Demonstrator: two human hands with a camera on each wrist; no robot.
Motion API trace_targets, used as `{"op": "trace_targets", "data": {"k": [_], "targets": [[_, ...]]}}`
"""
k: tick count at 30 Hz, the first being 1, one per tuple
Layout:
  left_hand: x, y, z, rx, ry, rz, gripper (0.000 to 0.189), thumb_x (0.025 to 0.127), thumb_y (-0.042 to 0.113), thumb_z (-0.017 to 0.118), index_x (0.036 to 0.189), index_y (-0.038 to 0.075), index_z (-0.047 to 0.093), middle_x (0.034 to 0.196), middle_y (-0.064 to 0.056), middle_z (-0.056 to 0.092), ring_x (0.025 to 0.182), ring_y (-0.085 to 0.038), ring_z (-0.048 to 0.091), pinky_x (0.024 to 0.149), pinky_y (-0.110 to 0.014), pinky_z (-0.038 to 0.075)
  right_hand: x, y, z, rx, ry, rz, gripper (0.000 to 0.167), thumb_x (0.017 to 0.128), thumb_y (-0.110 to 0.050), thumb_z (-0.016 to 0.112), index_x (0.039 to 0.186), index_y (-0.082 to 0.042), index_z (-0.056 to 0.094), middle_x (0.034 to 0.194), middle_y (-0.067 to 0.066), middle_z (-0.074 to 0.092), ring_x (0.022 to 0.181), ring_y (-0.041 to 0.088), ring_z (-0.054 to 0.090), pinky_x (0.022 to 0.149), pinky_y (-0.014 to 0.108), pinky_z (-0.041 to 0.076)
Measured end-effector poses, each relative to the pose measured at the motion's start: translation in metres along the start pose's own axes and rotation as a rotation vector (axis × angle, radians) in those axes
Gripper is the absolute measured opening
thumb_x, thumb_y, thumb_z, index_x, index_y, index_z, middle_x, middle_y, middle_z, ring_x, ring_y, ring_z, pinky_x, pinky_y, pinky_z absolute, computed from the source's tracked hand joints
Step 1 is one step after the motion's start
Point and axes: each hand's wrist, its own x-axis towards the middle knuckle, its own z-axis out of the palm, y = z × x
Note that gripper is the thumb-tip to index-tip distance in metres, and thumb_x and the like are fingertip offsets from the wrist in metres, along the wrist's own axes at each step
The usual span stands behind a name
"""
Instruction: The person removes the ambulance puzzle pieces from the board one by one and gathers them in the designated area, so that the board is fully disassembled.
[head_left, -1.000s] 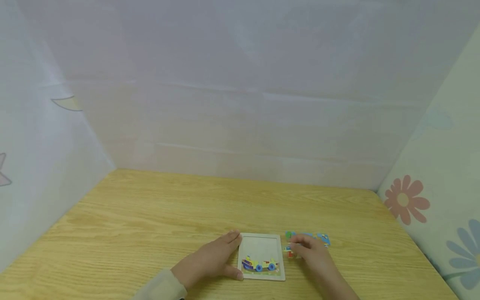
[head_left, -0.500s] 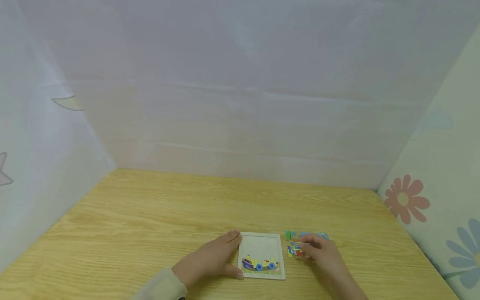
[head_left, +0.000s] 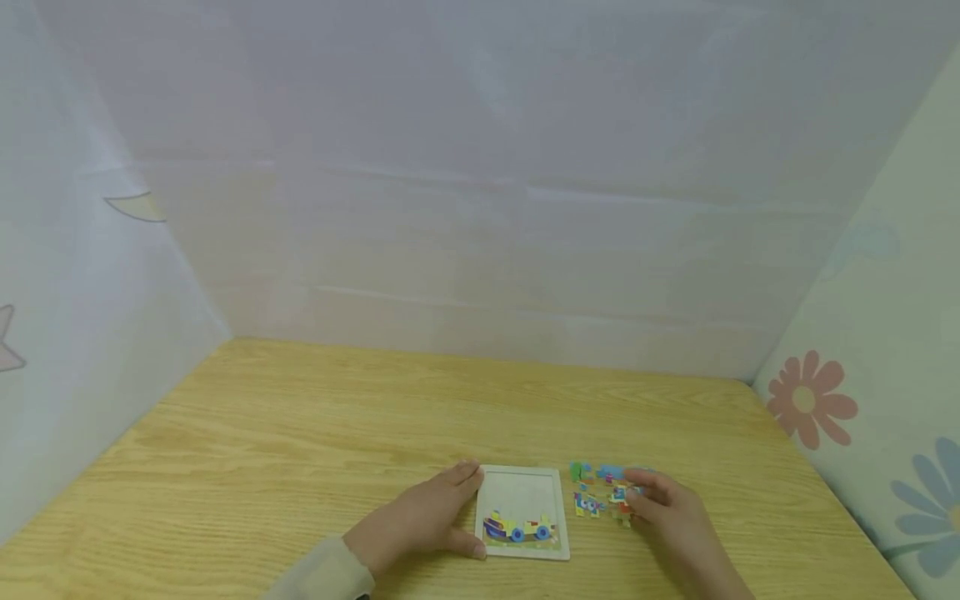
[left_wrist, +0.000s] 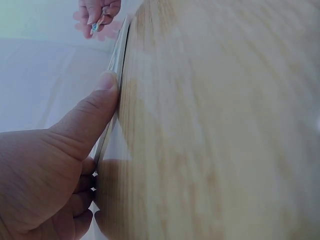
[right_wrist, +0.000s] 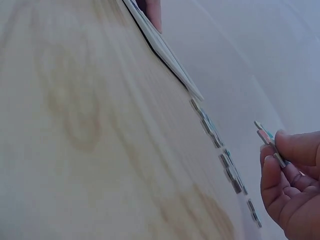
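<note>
Right grip: the right hand (head_left: pixel 670 512) pinched a puzzle piece between thumb and fingers, the gap between them closed down to the piece's thickness.
Pinched piece: this puzzle piece (right_wrist: pixel 264 137) was held above the table, to the right of the tray; its printed picture was hard to make out.
Left grip: the left hand (head_left: pixel 431 515) lay against the tray's left side, thumb and fingers spread wide, the thumb by the near corner, the fingertips by the far one.
Tray: the tray (head_left: pixel 562 518) lay flat; a picture section (head_left: pixel 520 532) with blue wheels filled its near part, and pale floor showed beyond.
Loose pieces: a green-and-blue piece (head_left: pixel 578 472) lay just right of the tray's far corner, a blue piece (head_left: pixel 611 472) farther right, and a purple-and-yellow piece (head_left: pixel 588 504) beside its right rim.
Sleeve: a pale sleeve (head_left: pixel 322 571) showed left of the tray.
Surface: the wood-grain table (head_left: pixel 337 433) spread beneath the tray.
Wall: a red flower (head_left: pixel 804 400) stood well right of the tray.
</note>
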Motion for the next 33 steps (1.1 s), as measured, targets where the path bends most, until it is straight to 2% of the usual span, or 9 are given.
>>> {"op": "trace_targets", "data": {"k": [5,7,12,15,18,26,29,33], "targets": [[0.002,-0.001,0.001,0.004,-0.005,-0.006,0.098,0.071,0.061,0.065,0.14,-0.003,0.035,0.148,-0.017,0.031,0.136,-0.031,0.031,0.11,-0.042,0.031,0.0,0.004,-0.008,0.104,0.036,0.037,0.041,0.087,-0.011,0.062,0.124,0.002,0.052,0.103,0.011,0.061,0.089,0.019,0.063,0.078,0.027,0.055],[0.002,-0.001,0.002,0.008,-0.005,-0.007,0.099,0.071,0.062,0.065,0.14,-0.002,0.035,0.148,-0.017,0.031,0.136,-0.031,0.031,0.11,-0.042,0.031,0.0,0.006,-0.011,0.115,0.049,0.044,0.043,0.086,-0.012,0.065,0.124,0.003,0.052,0.103,0.011,0.062,0.089,0.019,0.064,0.078,0.027,0.055],[0.003,-0.001,0.002,0.005,-0.007,-0.008,0.099,0.071,0.062,0.064,0.141,-0.002,0.035,0.148,-0.016,0.031,0.136,-0.03,0.031,0.11,-0.042,0.031,0.001,0.01,-0.02,-0.037,0.082,0.046,0.044,0.084,-0.021,0.069,0.119,0.002,0.057,0.096,0.007,0.065,0.08,0.014,0.062,0.068,0.023,0.055],[0.002,-0.001,0.002,-0.003,-0.008,-0.012,0.099,0.071,0.062,0.064,0.141,-0.001,0.035,0.149,-0.016,0.03,0.136,-0.03,0.03,0.11,-0.042,0.031,0.002,0.013,-0.027,-0.104,0.097,0.061,0.042,0.083,-0.02,0.069,0.116,0.003,0.059,0.089,0.006,0.066,0.074,0.014,0.062,0.063,0.023,0.054],[0.002,0.0,0.002,-0.004,-0.006,-0.014,0.099,0.071,0.063,0.064,0.141,-0.001,0.035,0.149,-0.015,0.03,0.136,-0.03,0.03,0.11,-0.042,0.031,0.003,0.014,-0.03,-0.069,0.103,0.079,0.04,0.085,-0.016,0.067,0.116,0.007,0.058,0.086,0.006,0.067,0.074,0.017,0.064,0.063,0.024,0.055],[0.002,-0.001,0.002,-0.001,-0.008,-0.017,0.099,0.071,0.062,0.064,0.141,-0.001,0.035,0.149,-0.015,0.031,0.136,-0.03,0.03,0.11,-0.042,0.031,0.008,0.02,-0.033,-0.036,0.111,0.117,0.039,0.085,-0.017,0.067,0.116,0.007,0.058,0.082,0.002,0.064,0.072,0.014,0.06,0.06,0.022,0.053],[0.003,-0.002,0.003,0.002,-0.006,-0.011,0.099,0.071,0.063,0.064,0.141,-0.001,0.034,0.149,-0.015,0.031,0.136,-0.03,0.03,0.11,-0.042,0.031,0.009,0.02,-0.032,-0.059,0.107,0.106,0.039,0.085,-0.015,0.067,0.115,0.007,0.058,0.081,0.003,0.064,0.07,0.014,0.06,0.058,0.022,0.053],[0.003,-0.002,0.003,0.004,-0.004,-0.005,0.099,0.071,0.063,0.064,0.141,-0.002,0.034,0.148,-0.016,0.031,0.136,-0.03,0.03,0.11,-0.042,0.031,0.011,0.018,-0.031,-0.152,0.104,0.075,0.036,0.083,-0.015,0.068,0.112,0.007,0.061,0.079,0.004,0.063,0.068,0.016,0.061,0.056,0.022,0.053]]}}
